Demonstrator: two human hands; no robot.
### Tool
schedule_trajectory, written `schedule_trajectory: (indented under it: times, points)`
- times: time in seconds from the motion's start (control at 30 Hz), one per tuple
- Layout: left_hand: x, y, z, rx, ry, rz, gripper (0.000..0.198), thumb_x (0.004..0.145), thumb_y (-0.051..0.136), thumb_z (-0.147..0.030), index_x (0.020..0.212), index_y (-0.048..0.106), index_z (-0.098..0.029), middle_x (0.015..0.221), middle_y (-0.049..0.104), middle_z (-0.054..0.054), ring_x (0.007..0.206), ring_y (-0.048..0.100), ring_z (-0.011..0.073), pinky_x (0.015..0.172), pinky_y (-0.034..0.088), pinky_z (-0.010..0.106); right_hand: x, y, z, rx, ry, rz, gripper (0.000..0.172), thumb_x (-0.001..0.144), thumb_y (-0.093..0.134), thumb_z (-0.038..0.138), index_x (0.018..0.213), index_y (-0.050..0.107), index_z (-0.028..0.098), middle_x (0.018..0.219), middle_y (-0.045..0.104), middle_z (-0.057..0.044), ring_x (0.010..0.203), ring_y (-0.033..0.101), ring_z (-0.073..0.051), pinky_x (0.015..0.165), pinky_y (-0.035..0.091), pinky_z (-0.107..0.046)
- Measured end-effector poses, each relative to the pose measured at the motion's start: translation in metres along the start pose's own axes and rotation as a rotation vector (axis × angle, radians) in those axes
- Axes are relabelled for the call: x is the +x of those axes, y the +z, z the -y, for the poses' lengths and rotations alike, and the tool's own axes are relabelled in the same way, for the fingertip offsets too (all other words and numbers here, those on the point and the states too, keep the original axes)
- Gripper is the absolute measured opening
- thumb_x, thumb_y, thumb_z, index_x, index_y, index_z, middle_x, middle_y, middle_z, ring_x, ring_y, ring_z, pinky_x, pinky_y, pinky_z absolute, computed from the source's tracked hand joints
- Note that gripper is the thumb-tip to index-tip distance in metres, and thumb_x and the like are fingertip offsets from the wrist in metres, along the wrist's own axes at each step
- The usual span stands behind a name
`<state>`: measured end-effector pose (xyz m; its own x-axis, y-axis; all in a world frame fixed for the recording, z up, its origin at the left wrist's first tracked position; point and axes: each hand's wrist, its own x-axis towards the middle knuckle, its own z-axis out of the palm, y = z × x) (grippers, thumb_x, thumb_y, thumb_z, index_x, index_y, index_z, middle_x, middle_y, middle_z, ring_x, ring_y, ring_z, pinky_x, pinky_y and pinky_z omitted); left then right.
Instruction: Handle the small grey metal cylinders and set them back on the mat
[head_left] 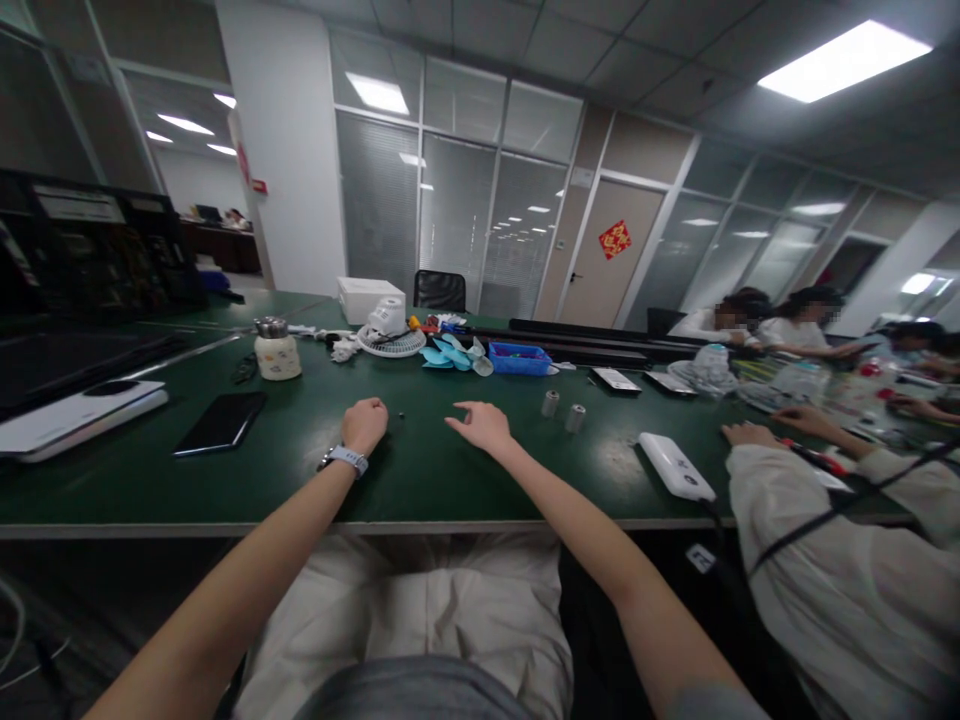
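My left hand (365,425), with a watch (345,459) on its wrist, rests on the green table with its fingers curled closed. Whatever may be inside those fingers is hidden. A tiny dark piece (401,415) lies on the table just right of that hand, apart from it. My right hand (480,425) is open over the table, its thumb and forefinger spread and pointing left, with nothing visible between them. Right of it stand two short metal cylinders, one (550,403) slightly farther back than the other (576,418).
A phone (220,423) and a patterned jar (277,352) are to the left. Behind my hands lie light-blue gloves (448,354) and a blue basket (519,359). A white power bank (676,466) with a cable is on the right, near a co-worker's sleeve (780,520).
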<state>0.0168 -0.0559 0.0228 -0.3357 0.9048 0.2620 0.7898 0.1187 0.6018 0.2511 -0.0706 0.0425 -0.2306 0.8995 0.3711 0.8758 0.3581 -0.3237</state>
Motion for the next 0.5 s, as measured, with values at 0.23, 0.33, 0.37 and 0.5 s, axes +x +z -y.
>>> schedule_trajectory:
  times: [0.23, 0.33, 0.37, 0.5]
  points:
    - [0.002, 0.0, -0.001, 0.014, -0.021, 0.038, 0.027, 0.076, 0.042, -0.023, 0.075, 0.069, -0.023, 0.09, 0.071, 0.012, 0.083, 0.063, 0.0259, 0.064, 0.041, 0.03, 0.056, 0.06, 0.043, 0.134, 0.086, 0.14, 0.049, 0.07, 0.064, 0.065, 0.106, 0.071, 0.034, 0.089, 0.073, -0.002, 0.083, 0.066, -0.02, 0.069, 0.048, -0.026]
    - [0.002, 0.001, -0.002, 0.027, -0.023, 0.038, 0.027, 0.077, 0.042, -0.024, 0.076, 0.069, -0.023, 0.092, 0.071, 0.013, 0.083, 0.063, 0.0266, 0.064, 0.04, 0.03, 0.062, 0.069, 0.05, 0.145, 0.066, 0.168, 0.048, 0.069, 0.063, 0.067, 0.104, 0.071, 0.036, 0.089, 0.073, -0.001, 0.082, 0.066, -0.019, 0.069, 0.048, -0.026]
    - [0.002, 0.001, -0.002, 0.028, -0.026, 0.031, 0.027, 0.077, 0.042, -0.025, 0.077, 0.069, -0.023, 0.092, 0.071, 0.013, 0.084, 0.063, 0.0268, 0.064, 0.04, 0.03, 0.062, 0.071, 0.053, 0.147, 0.066, 0.172, 0.045, 0.071, 0.063, 0.066, 0.103, 0.072, 0.036, 0.089, 0.073, -0.001, 0.082, 0.066, -0.019, 0.069, 0.048, -0.026]
    - [0.0, 0.0, -0.002, 0.025, -0.027, 0.008, 0.028, 0.077, 0.042, -0.024, 0.078, 0.069, -0.022, 0.092, 0.071, 0.013, 0.085, 0.064, 0.0272, 0.065, 0.041, 0.03, 0.056, 0.071, 0.064, 0.149, 0.038, 0.133, 0.034, 0.08, 0.057, 0.059, 0.098, 0.073, 0.035, 0.088, 0.071, 0.0, 0.081, 0.064, -0.018, 0.068, 0.046, -0.025]
